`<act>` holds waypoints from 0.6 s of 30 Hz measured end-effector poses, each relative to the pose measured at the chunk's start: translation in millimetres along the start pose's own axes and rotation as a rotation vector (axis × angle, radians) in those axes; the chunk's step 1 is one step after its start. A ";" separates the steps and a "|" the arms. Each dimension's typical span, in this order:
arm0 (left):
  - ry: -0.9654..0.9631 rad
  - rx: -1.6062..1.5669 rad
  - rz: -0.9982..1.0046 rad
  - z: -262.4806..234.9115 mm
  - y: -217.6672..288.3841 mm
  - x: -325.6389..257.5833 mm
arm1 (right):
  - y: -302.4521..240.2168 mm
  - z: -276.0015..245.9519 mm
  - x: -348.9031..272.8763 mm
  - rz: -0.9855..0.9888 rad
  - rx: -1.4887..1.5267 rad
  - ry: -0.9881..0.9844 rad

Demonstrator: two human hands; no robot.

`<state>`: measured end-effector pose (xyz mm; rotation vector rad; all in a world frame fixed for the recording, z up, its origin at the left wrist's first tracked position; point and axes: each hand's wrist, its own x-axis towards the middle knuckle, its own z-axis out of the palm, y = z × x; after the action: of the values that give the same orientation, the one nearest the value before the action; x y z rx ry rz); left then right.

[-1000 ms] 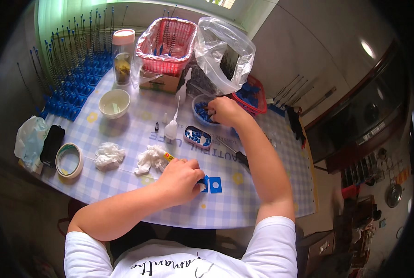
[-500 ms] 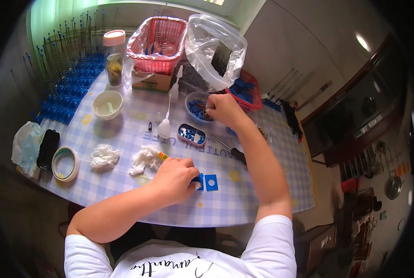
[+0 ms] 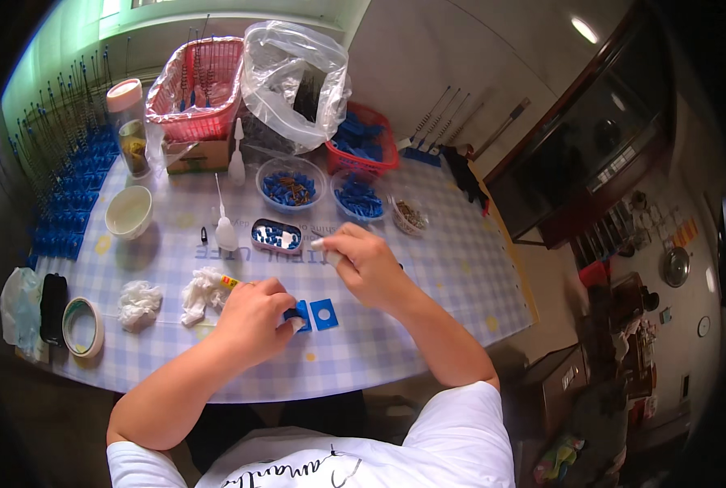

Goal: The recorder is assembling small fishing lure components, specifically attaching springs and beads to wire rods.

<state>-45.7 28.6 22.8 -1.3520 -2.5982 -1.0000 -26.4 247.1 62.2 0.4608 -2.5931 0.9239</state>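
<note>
My left hand [image 3: 257, 320] rests low over the checked tablecloth, its fingers closed around a small blue plastic piece [image 3: 301, 312]. Just right of it lies a flat blue square plate [image 3: 325, 314] with a pale round spot in its middle. My right hand [image 3: 365, 264] is raised above the cloth, fingertips pinched together and white wrapping on them. Whatever is in that pinch is too small to make out. Beyond it stand a small oval tin [image 3: 277, 250] of blue and white bits and a clear tub [image 3: 259, 195] of blue and brass-coloured parts.
Two more tubs hold blue parts [image 3: 359, 199] and small metal pieces [image 3: 409, 218]. Behind are a red lined basket [image 3: 192, 122] and a red tray [image 3: 385, 159]. White squeeze bottles [image 3: 226, 234], a bowl [image 3: 129, 213], tissue wads [image 3: 139, 304], tape [image 3: 82, 327] and upright wired blue pieces [image 3: 70, 203] stand leftward.
My right hand has come out of the tub of blue and brass-coloured parts and back toward me. My left hand keeps its hold on the blue piece. The view has turned rightward.
</note>
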 end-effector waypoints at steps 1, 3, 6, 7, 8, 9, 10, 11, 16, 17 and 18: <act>-0.003 -0.001 0.001 -0.1 -0.1 -0.2 | -1.2 -5.2 -6.8 0.003 0.000 0.002; -0.041 -0.031 -0.040 0.1 -0.9 -0.8 | -1.6 -12.8 -17.9 0.075 0.008 -0.111; -0.035 -0.032 -0.030 -0.2 -1.6 -0.9 | 5.4 -10.2 -31.4 0.032 -0.021 -0.111; -0.036 -0.028 -0.048 -1.6 -0.9 -1.3 | 4.7 -10.0 -32.4 0.027 -0.007 -0.121; -0.033 -0.019 -0.034 -3.1 0.8 -0.3 | 2.8 -10.5 -32.7 0.048 -0.013 -0.141; -0.031 -0.009 -0.021 -4.5 1.9 0.2 | 2.4 -10.1 -32.5 0.068 -0.020 -0.161; -0.034 -0.007 -0.033 -4.4 1.8 1.1 | 4.1 -9.2 -33.2 0.066 -0.009 -0.168; -0.047 -0.007 -0.030 -3.8 1.2 1.8 | 6.1 -8.2 -33.2 0.068 -0.007 -0.163; -0.052 0.004 -0.019 -2.4 -2.4 -0.3 | 6.7 1.1 -34.4 0.087 0.012 -0.168; -0.063 -0.003 -0.019 -2.6 -2.7 -0.6 | 6.9 2.6 -35.7 0.035 -0.043 -0.173; -0.074 -0.010 -0.019 -2.9 -2.7 -0.7 | 7.1 3.1 -35.4 -0.018 -0.097 -0.177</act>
<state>-48.0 25.4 23.5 -1.3955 -2.6680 -0.9853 1.4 256.7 41.1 0.5613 -2.7730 0.7784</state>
